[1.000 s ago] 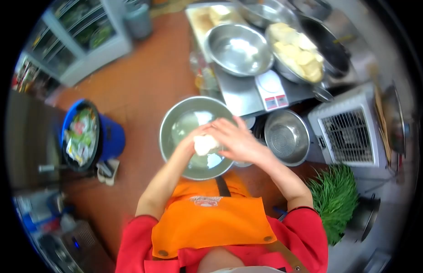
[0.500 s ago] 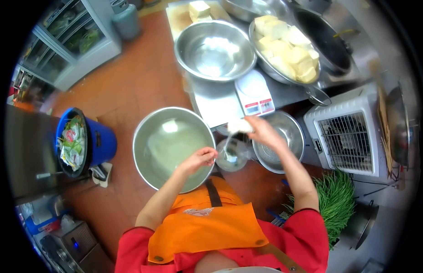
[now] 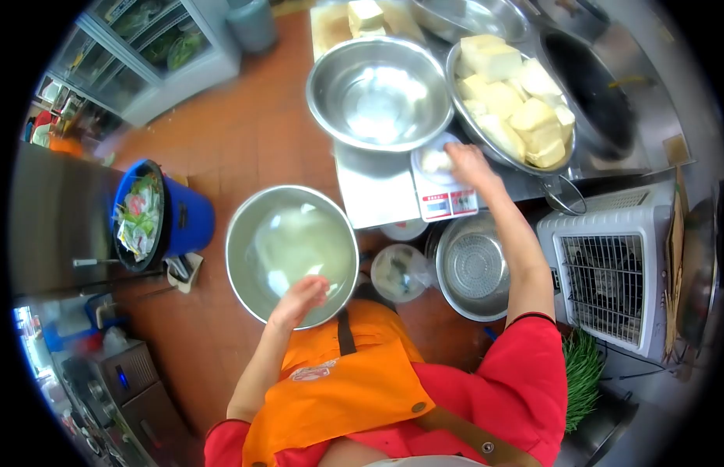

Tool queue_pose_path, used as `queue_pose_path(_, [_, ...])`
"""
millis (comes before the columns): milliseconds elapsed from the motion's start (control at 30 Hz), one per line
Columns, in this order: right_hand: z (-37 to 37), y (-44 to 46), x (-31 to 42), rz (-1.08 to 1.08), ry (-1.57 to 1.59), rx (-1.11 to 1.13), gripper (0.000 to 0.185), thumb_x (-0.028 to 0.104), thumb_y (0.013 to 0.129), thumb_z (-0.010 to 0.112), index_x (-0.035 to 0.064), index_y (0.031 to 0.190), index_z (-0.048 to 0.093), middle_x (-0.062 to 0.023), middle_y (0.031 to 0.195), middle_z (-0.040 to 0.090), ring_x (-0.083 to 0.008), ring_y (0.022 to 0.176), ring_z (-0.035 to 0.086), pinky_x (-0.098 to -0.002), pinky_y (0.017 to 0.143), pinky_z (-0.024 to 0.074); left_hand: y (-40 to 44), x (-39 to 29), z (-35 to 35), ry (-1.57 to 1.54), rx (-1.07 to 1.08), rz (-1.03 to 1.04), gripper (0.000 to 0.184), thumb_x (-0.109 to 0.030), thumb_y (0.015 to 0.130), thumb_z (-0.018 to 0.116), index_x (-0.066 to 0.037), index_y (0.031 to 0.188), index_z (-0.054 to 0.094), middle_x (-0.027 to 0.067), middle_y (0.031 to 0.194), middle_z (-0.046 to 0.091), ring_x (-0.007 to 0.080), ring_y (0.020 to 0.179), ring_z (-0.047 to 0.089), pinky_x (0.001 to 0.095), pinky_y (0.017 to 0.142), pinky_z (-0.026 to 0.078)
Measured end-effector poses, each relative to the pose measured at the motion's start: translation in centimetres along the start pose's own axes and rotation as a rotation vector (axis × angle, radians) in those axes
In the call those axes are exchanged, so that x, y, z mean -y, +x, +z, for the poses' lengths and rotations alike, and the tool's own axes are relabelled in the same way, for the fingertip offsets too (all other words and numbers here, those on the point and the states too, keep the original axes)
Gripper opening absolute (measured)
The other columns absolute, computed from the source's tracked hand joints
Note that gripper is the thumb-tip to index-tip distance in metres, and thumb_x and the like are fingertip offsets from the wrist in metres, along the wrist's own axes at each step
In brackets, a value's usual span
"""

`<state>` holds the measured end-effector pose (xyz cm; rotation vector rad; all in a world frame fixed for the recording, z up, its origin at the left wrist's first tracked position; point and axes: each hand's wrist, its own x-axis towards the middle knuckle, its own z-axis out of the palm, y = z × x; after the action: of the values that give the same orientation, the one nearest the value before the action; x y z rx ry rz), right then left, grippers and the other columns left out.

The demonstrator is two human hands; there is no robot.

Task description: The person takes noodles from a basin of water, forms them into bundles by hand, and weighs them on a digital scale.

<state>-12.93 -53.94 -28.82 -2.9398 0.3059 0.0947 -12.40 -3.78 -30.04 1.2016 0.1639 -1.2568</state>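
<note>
The left grip (image 3: 301, 300) is released, loosely curled, with a metal basin (image 3: 247, 243) beneath it. By the right grip (image 3: 468, 165) a white lump (image 3: 435, 161) is grasped, with a scale (image 3: 447, 205) below; for a true reading, it should be centred and fully let go.

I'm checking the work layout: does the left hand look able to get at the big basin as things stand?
Probably yes. The left hand appears right by the near rim of the basin, and nothing else shows across its open top.
</note>
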Motion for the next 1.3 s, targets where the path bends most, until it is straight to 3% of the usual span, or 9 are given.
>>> queue_pose_path(67, [-0.8, -0.1, 0.5, 0.046, -0.051, 0.054, 0.052, 0.007, 0.07, 0.065, 0.0142, 0.119, 0.05, -0.0127, 0.12, 0.055, -0.0294, 0.122, 0.046, -0.0533, 0.105, 0.028, -0.2, 0.3, -0.1, -0.009, -0.017, -0.002, 0.02, -0.021, 0.093, 0.058, -0.008, 0.107, 0.059, 0.0007, 0.099, 0.06, 0.0098, 0.087, 0.055, 0.026, 0.078, 0.046])
queue_pose_path(267, [-1.8, -1.4, 1.1, 0.065, -0.017, 0.005, 0.067, 0.009, 0.069, 0.067, 0.0167, 0.131, 0.043, -0.0126, 0.137, 0.043, -0.0289, 0.131, 0.037, -0.0534, 0.107, 0.0261, 0.6, 1.1, 0.5, -0.034, 0.051, 0.022, 0.017, -0.02, 0.093, 0.057, -0.008, 0.106, 0.059, 0.0007, 0.098, 0.06, 0.0101, 0.085, 0.055, 0.0256, 0.077, 0.046])
queue_pose_path(367, [-2.6, -1.7, 1.0, 0.07, 0.021, -0.014, 0.071, 0.01, 0.067, 0.07, 0.0172, 0.132, 0.041, -0.0115, 0.139, 0.041, -0.0291, 0.131, 0.037, -0.0534, 0.107, 0.0269, 0.8, 0.2, 1.8, -0.039, -0.011, 0.018, 0.013, -0.014, 0.096, 0.052, -0.006, 0.103, 0.058, 0.0027, 0.092, 0.062, 0.0103, 0.078, 0.057, 0.0227, 0.07, 0.048])
queue_pose_path(800, [-2.8, -2.0, 0.7, -0.006, 0.126, -0.061, 0.073, 0.006, 0.066, 0.07, 0.0135, 0.132, 0.039, -0.0146, 0.132, 0.046, -0.0326, 0.126, 0.042, -0.0474, 0.103, 0.0341, 1.7, 1.2, 0.8, -0.052, -0.03, 0.006, 0.012, -0.015, 0.096, 0.052, -0.006, 0.101, 0.059, 0.0016, 0.09, 0.062, 0.0093, 0.077, 0.057, 0.0224, 0.069, 0.048])
queue_pose_path(900, [-3.1, -1.9, 0.8, -0.039, 0.09, -0.054, 0.076, 0.005, 0.066, 0.071, 0.0083, 0.134, 0.038, -0.0169, 0.134, 0.045, -0.0341, 0.122, 0.047, -0.0427, 0.1, 0.0398, 2.0, 1.2, 0.6, -0.049, -0.042, 0.009, 0.012, -0.016, 0.095, 0.054, -0.006, 0.101, 0.059, 0.0013, 0.09, 0.061, 0.009, 0.077, 0.057, 0.0222, 0.069, 0.047])
queue_pose_path(1033, [-3.6, -1.7, 1.0, -0.104, 0.143, -0.076, 0.07, 0.009, 0.066, 0.072, 0.0066, 0.13, 0.043, -0.0175, 0.127, 0.052, -0.0326, 0.115, 0.052, -0.0387, 0.095, 0.0441, 3.9, 2.2, -1.6, 0.072, -0.144, 0.014, 0.015, -0.019, 0.093, 0.057, -0.006, 0.101, 0.059, 0.0004, 0.088, 0.059, 0.008, 0.075, 0.054, 0.0218, 0.068, 0.046])
queue_pose_path(1100, [-2.3, -1.0, 0.5, -0.121, 0.148, -0.072, 0.071, 0.013, 0.068, 0.074, 0.0023, 0.131, 0.043, -0.0179, 0.127, 0.052, -0.0335, 0.117, 0.052, -0.0394, 0.097, 0.0432, 4.9, 2.7, -3.9, 0.17, -0.189, 0.018, 0.016, -0.019, 0.092, 0.058, -0.005, 0.1, 0.059, 0.0, 0.087, 0.058, 0.0078, 0.075, 0.052, 0.0221, 0.068, 0.045])
queue_pose_path(1200, [-0.4, -0.6, 0.0, -0.128, 0.134, -0.087, 0.069, 0.011, 0.067, 0.072, 0.0043, 0.13, 0.044, -0.0199, 0.128, 0.051, -0.0373, 0.115, 0.051, -0.0415, 0.097, 0.0427, 5.6, 2.8, -6.1, 0.337, -0.34, 0.035, 0.021, -0.02, 0.09, 0.06, -0.004, 0.103, 0.06, -0.0003, 0.084, 0.056, 0.0086, 0.076, 0.051, 0.0221, 0.07, 0.044])
queue_pose_path(1300, [0.4, -0.2, 0.6, -0.095, 0.112, -0.027, 0.059, 0.009, 0.068, 0.068, 0.003, 0.124, 0.049, -0.0212, 0.117, 0.056, -0.0383, 0.109, 0.054, -0.0439, 0.093, 0.0431, 7.9, 3.9, -9.0, 0.769, -0.423, 0.15, 0.036, -0.021, 0.083, 0.066, -0.004, 0.114, 0.058, 0.0072, 0.094, 0.057, 0.018, 0.084, 0.056, 0.0303, 0.078, 0.048])
